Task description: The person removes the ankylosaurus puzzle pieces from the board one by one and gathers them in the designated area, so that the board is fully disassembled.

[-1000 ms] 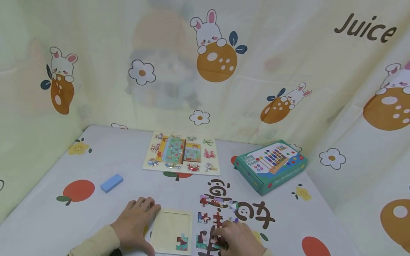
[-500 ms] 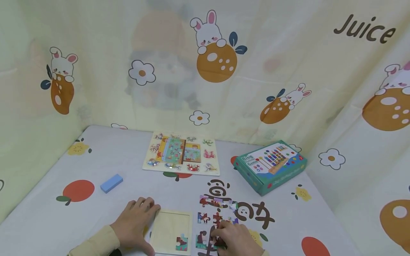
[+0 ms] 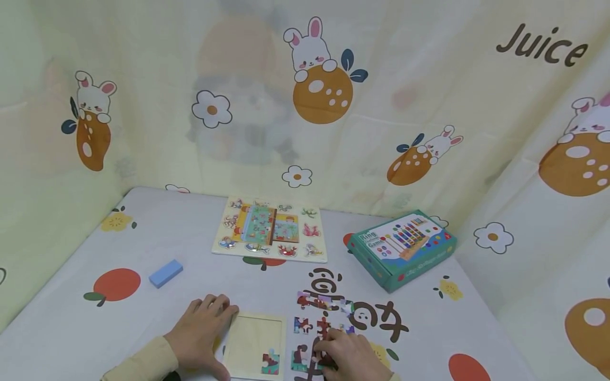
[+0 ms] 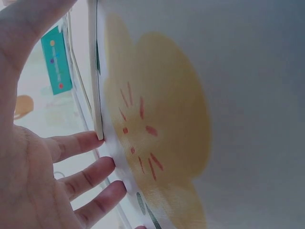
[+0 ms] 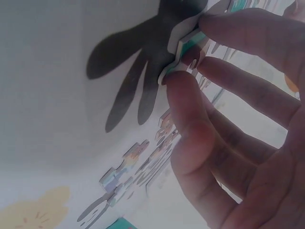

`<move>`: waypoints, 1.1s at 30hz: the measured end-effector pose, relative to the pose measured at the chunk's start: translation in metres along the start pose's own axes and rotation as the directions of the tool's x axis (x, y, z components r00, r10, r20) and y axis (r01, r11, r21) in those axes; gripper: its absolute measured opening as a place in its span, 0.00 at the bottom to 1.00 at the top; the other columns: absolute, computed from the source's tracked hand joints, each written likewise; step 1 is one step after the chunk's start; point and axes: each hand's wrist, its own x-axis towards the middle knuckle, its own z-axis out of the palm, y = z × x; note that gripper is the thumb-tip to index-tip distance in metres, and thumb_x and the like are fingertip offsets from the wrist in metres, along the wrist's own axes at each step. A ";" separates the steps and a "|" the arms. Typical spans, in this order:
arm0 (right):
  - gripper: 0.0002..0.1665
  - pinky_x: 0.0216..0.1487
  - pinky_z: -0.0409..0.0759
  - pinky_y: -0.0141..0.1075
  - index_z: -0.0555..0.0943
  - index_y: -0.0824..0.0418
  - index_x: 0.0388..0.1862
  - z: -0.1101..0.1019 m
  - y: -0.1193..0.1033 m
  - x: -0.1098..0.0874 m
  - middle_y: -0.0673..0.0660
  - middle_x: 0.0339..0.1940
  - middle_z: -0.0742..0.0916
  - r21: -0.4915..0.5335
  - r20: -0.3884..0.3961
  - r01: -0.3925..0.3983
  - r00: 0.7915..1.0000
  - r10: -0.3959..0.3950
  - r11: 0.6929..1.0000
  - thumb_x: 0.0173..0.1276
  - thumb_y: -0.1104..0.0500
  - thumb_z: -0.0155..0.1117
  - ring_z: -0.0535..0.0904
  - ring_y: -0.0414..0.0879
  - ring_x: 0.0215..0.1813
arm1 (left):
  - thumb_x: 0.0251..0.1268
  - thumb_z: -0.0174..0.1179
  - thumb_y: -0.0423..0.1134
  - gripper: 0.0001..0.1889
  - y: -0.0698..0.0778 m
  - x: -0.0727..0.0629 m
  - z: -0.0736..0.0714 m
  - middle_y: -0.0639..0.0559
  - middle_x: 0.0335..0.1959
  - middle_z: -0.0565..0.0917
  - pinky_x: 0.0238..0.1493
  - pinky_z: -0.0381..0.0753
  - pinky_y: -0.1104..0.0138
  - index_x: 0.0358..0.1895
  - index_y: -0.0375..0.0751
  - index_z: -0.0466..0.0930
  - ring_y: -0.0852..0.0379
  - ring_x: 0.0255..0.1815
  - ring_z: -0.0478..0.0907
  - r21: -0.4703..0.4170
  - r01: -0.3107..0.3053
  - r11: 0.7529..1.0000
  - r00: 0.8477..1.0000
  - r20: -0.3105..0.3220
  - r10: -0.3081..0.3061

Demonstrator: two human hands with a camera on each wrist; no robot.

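My left hand (image 3: 202, 333) lies spread along the left side of a shallow wooden puzzle tray (image 3: 250, 336). In the left wrist view, its index fingertip touches the end of the tray's edge (image 4: 95, 86), and the other fingers reach down to the tablecloth. One jigsaw piece (image 3: 270, 364) sits in the tray's lower right corner. To the right of the tray, my right hand (image 3: 352, 354) pinches a jigsaw piece (image 5: 190, 44) with a green edge, close over the cloth. Its picture side is mostly hidden by the fingers. Several loose jigsaw pieces (image 3: 303, 324) lie in rows around this hand.
A blue block (image 3: 166, 273) lies at the left, beyond my left hand. Farther back is an animal puzzle board (image 3: 221, 235) with printed pieces on it. The green ring game box (image 3: 402, 248) stands at the back right. A printed curtain (image 3: 257, 137) closes off the rear.
My right hand has shifted very slightly left over the loose pieces. The left hand and the tray stay as they were.
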 end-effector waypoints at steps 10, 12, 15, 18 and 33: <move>0.13 0.24 0.67 0.27 0.85 0.52 0.41 -0.006 -0.019 0.006 0.46 0.32 0.81 -0.021 -0.095 0.112 0.989 -0.113 0.994 0.58 0.51 0.71 0.66 0.34 0.24 | 0.14 0.64 0.83 0.62 -0.002 0.000 0.000 0.49 0.54 0.69 0.56 0.66 0.39 0.61 0.45 0.70 0.46 0.55 0.65 0.000 -0.006 1.000 1.000 -0.003 0.006; 0.12 0.24 0.67 0.26 0.85 0.52 0.43 -0.005 -0.031 0.011 0.47 0.35 0.81 -0.044 -0.146 0.175 0.973 -0.180 0.984 0.60 0.52 0.68 0.66 0.33 0.24 | 0.14 0.64 0.82 0.62 -0.003 0.000 0.000 0.50 0.54 0.69 0.56 0.66 0.39 0.61 0.45 0.70 0.46 0.55 0.65 -0.008 -0.006 1.000 1.000 -0.003 0.006; 0.14 0.25 0.67 0.23 0.83 0.51 0.46 0.000 -0.049 0.020 0.46 0.38 0.81 -0.087 -0.132 0.247 0.957 -0.257 0.965 0.64 0.49 0.65 0.68 0.31 0.27 | 0.15 0.65 0.82 0.61 -0.003 0.000 0.001 0.50 0.54 0.69 0.56 0.65 0.39 0.61 0.45 0.70 0.46 0.55 0.64 -0.021 -0.007 1.000 1.000 0.003 0.007; 0.16 0.23 0.67 0.21 0.83 0.49 0.48 0.007 -0.063 0.028 0.46 0.39 0.79 -0.164 -0.064 0.281 0.954 -0.294 0.946 0.64 0.46 0.66 0.68 0.31 0.26 | 0.16 0.65 0.81 0.61 -0.003 0.001 0.002 0.49 0.55 0.69 0.56 0.65 0.39 0.61 0.44 0.70 0.46 0.56 0.64 -0.020 -0.016 1.000 1.000 0.002 0.016; 0.18 0.22 0.66 0.24 0.78 0.49 0.43 0.009 -0.078 0.041 0.45 0.34 0.71 -0.080 -0.001 0.179 0.984 -0.180 0.981 0.55 0.51 0.74 0.63 0.33 0.23 | 0.15 0.63 0.83 0.62 -0.003 0.000 0.001 0.50 0.54 0.69 0.56 0.66 0.40 0.61 0.44 0.70 0.47 0.55 0.65 0.003 -0.014 1.000 1.000 -0.012 0.014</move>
